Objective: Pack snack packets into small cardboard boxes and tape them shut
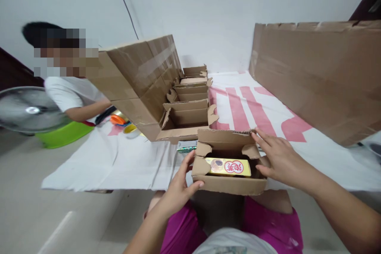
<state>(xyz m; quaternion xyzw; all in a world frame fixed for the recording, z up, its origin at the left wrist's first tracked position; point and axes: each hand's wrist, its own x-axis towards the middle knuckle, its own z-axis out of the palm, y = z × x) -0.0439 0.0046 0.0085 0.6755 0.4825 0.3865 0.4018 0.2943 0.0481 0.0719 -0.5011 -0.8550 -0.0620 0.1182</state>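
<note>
A small open cardboard box (229,185) sits at the table's near edge in front of me. Inside it lies a yellow carton (220,166) with red-ringed characters printed on its side. My left hand (182,184) grips the box's left end, thumb at the front wall and fingers along the side. At the right end, my right hand (278,156) holds the box, its fingers at the back corner and its thumb by the side wall. A shiny green packet (187,147) lies just behind the box's left side, partly hidden by it.
Behind stand several open cardboard boxes (187,117) in a row beside a tall cardboard partition (143,75). A large cardboard panel (315,75) rises on the right. A person (74,95) is at the left, near orange and yellow items (117,120), a green basin (64,135) and a fan (31,110).
</note>
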